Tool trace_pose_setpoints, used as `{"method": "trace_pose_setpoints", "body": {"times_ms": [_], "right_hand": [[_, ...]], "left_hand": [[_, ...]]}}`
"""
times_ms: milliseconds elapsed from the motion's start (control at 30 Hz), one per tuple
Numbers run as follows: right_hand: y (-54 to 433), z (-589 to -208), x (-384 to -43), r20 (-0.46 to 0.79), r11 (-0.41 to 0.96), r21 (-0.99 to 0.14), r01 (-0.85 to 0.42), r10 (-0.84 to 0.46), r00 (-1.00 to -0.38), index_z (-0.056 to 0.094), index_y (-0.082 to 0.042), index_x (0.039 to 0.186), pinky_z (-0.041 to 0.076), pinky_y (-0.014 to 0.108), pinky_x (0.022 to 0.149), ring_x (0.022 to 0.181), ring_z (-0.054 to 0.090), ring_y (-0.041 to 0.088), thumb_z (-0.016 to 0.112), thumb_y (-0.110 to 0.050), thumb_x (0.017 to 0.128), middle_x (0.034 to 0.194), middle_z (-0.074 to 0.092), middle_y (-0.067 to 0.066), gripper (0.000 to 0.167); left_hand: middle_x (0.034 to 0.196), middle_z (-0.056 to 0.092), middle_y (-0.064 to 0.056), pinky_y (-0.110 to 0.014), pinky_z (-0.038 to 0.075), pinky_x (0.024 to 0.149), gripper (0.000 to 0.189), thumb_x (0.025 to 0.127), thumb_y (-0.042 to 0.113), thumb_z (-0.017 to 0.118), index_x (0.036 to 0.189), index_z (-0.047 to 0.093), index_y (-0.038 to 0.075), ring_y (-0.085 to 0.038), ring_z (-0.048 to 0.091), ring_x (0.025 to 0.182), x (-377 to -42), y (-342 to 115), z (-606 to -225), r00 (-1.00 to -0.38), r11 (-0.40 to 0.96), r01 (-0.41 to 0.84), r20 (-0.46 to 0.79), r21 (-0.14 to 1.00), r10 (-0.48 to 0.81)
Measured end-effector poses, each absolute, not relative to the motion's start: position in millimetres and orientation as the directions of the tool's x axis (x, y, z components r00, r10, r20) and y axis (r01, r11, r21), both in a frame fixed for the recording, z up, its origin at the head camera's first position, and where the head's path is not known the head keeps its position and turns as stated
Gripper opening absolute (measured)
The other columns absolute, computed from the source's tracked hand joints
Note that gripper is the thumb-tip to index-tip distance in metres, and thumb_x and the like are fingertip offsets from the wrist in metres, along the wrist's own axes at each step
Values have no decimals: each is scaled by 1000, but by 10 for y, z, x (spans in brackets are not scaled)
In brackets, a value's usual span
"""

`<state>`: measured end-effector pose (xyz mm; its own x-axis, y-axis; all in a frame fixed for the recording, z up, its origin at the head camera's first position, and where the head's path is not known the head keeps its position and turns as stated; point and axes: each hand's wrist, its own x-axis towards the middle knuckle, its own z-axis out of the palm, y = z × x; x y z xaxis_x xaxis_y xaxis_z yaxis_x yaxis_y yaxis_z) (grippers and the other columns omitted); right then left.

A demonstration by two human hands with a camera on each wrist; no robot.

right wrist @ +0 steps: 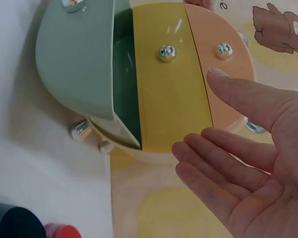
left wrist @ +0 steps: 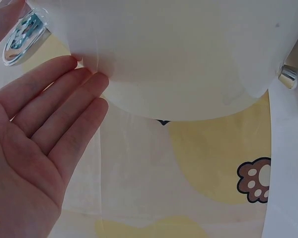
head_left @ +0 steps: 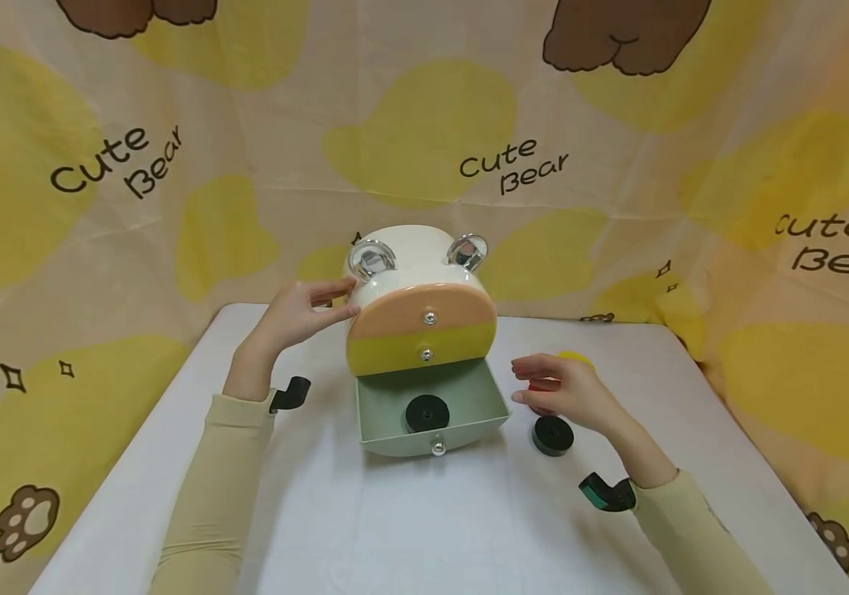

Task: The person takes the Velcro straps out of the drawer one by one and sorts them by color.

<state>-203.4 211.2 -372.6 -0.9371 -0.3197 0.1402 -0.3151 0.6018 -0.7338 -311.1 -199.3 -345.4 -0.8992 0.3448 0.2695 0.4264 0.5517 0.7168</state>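
Note:
A small white storage box (head_left: 420, 252) has a peach drawer (head_left: 387, 318), a yellow drawer (head_left: 383, 357) and a pulled-out green drawer (head_left: 394, 447). Inside the green drawer lies a round black disc (head_left: 427, 406) with a hole in its middle. My left hand (head_left: 290, 318) rests its fingertips on the box's left side; in the left wrist view its fingers are nearly straight. To the right of the drawer, my right hand (head_left: 573, 395) is held with loose fingers and an empty palm. A second black disc (head_left: 553, 438) stands beneath it, beside a partly hidden red object (right wrist: 68, 232).
A yellow object (head_left: 576, 358) shows partly behind my right hand. Two silver ears (head_left: 372, 259) stick up from the box. The white table (head_left: 424, 537) meets a bear-print cloth (head_left: 409, 107) hanging behind and at the sides.

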Motion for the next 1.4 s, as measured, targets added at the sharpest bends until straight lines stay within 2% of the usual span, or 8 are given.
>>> {"method": "trace_pose_setpoints", "body": {"times_ms": [200, 633, 1167, 1400], "right_hand": [[1960, -3772, -2130, 124, 584, -745, -323, -354, -927, 63, -4, 120, 51, 38, 94, 109, 63, 27, 79, -29, 78, 117, 66, 13, 52], [1609, -3973, -2338, 17, 590, -767, -253, -375, -927, 62, -11, 123, 53, 37, 92, 108, 64, 25, 78, -33, 78, 117, 66, 11, 52], [1227, -4166, -2588, -11, 565, -761, -319, -502, -865, 60, 3, 121, 55, 33, 88, 103, 66, 26, 77, -27, 80, 114, 66, 18, 53], [1168, -4250, -2638, -85, 597, -743, -302, -532, -842, 60, 2, 121, 55, 33, 89, 104, 66, 26, 79, -27, 78, 116, 66, 15, 56]], "left_hand": [[132, 59, 3, -47, 48, 98, 61, 78, 54, 71, 131, 58, 28, -29, 58, 119, -3117, -1988, -3462, -897, 547, 431, 276, 718, 344], [133, 58, 3, -46, 49, 97, 61, 78, 54, 71, 131, 58, 28, -29, 58, 119, -3138, -1993, -3491, -896, 542, 433, 279, 720, 345], [134, 57, 2, -48, 48, 98, 63, 77, 56, 71, 132, 58, 27, -29, 56, 121, -3140, -1993, -3477, -900, 546, 424, 270, 723, 342], [134, 58, 2, -47, 48, 97, 63, 77, 55, 71, 132, 58, 27, -29, 57, 121, -3137, -1989, -3472, -896, 542, 432, 277, 721, 347]]}}
